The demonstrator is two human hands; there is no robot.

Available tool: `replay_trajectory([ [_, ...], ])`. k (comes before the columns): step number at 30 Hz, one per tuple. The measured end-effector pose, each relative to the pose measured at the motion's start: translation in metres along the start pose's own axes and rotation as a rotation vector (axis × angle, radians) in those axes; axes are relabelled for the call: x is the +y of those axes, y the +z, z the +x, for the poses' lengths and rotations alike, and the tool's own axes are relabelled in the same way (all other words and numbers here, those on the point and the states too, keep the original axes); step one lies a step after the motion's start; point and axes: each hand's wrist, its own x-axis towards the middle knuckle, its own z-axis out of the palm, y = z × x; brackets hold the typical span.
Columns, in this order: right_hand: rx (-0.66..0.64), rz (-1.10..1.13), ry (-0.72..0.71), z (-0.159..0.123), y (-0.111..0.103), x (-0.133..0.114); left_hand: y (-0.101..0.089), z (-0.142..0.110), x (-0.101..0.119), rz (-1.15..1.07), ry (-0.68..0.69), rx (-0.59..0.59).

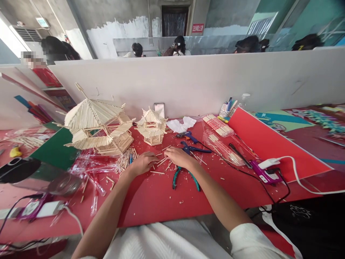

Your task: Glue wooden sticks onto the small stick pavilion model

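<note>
I sit at a red table (156,205), my bare forearms reaching in over its near edge. My left hand (145,162) and right hand (179,156) are close together but apart, near the middle of the tabletop. The fingers of both are bent, tips down among loose wooden sticks (157,172); how wide they are parted, and whether either hand grips a stick, I cannot tell. The sticks lie scattered between my hands and toward the near edge.

Green-handled pliers (175,178) lie partly beneath my right wrist, handles toward the near edge. Just beyond that hand are a blue-handled cutter (202,149) and a blue glue gun (191,136). Toward the far edge stands a small stick pavilion (152,138), with a larger stick pavilion (94,115) to its left. Bagged sticks (218,125) lie right of the glue gun.
</note>
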Motion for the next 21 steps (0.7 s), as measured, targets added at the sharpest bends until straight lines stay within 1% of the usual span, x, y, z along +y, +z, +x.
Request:
replay_trajectory([
  [4, 0.020, 0.031, -0.003, 0.000, 0.002, 0.003, -0.001, 0.001, 0.002, -0.009, 0.006, 0.012],
  [8, 0.036, 0.099, 0.011, 0.001, 0.005, 0.008, -0.001, 0.004, 0.004, -0.015, 0.033, -0.009],
  [16, 0.079, 0.155, 0.044, 0.002, 0.005, 0.007, 0.000, 0.008, 0.008, -0.051, 0.016, -0.036],
  [21, 0.096, 0.168, 0.112, 0.000, 0.003, 0.012, -0.004, 0.010, 0.016, -0.052, 0.010, -0.063],
])
